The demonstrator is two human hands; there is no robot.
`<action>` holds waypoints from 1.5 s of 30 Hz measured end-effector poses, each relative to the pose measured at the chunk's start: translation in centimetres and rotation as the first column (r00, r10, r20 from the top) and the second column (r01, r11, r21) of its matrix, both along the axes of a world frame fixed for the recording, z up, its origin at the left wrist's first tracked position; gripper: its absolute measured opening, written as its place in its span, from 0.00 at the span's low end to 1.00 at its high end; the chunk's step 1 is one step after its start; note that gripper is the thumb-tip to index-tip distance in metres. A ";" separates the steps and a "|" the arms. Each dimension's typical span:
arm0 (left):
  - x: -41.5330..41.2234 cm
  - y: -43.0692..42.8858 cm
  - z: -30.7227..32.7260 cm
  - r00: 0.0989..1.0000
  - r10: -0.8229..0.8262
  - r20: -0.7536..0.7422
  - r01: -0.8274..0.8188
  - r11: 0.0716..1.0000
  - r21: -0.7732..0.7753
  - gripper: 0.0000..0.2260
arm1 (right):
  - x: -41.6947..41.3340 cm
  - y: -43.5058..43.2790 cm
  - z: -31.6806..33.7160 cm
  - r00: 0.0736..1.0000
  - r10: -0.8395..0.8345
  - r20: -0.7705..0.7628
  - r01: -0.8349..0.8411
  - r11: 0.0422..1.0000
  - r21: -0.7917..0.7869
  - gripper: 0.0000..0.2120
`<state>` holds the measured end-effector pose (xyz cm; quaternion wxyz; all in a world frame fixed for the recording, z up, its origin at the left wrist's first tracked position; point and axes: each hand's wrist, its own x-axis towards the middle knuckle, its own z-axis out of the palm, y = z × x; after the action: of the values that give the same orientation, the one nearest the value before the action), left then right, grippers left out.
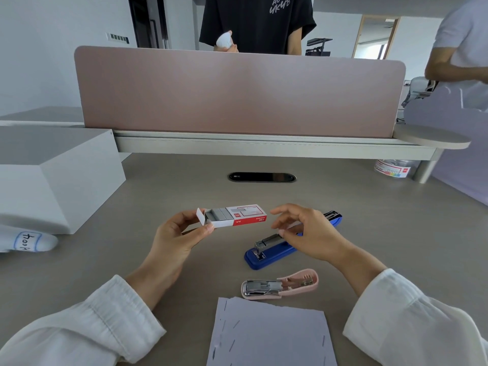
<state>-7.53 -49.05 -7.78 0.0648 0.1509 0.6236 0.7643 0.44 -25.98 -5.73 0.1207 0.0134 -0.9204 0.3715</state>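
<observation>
Staple box (237,217), long axis running 9 to 3 o'clock, is held above the desk (369,220) by the left hand (174,239), which pinches its open end, while the right hand (303,231), fingers loosely spread and empty, hovers at its 3 o'clock, over the opened blue stapler (272,250).

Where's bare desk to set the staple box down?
Free: the desk strip between the cable port and the staple box; the patch between the white block and the left hand; the stretch right of the blue stapler. Crowded: blue stapler, pink stapler and paper sheets sit close together near the right hand.
</observation>
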 end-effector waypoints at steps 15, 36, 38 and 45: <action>0.4 0.4 0.4 0.978 -0.163 0.126 0.144 0.978 0.149 0.13 | -0.2 -1.2 1.1 0.996 -0.086 0.038 0.093 0.950 -0.298 0.23; 0.5 0.3 1.6 0.943 -0.205 0.262 0.228 0.972 -0.063 0.03 | 0.4 -2.8 1.4 0.995 0.056 0.084 -0.022 0.933 -0.360 0.26; 0.6 0.3 1.7 0.937 -0.222 0.271 0.244 0.969 -0.049 0.02 | 0.4 -3.0 1.5 0.994 0.063 0.086 -0.030 0.940 -0.339 0.26; 0.7 0.1 1.6 0.921 -0.252 0.298 0.294 0.950 -0.105 0.01 | 0.8 -3.8 1.9 0.992 0.104 0.076 -0.082 0.965 -0.250 0.26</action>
<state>-6.81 -48.91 -6.18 0.2698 0.1213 0.6358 0.7129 1.25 -29.77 -3.84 0.0631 0.0250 -0.8699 0.4886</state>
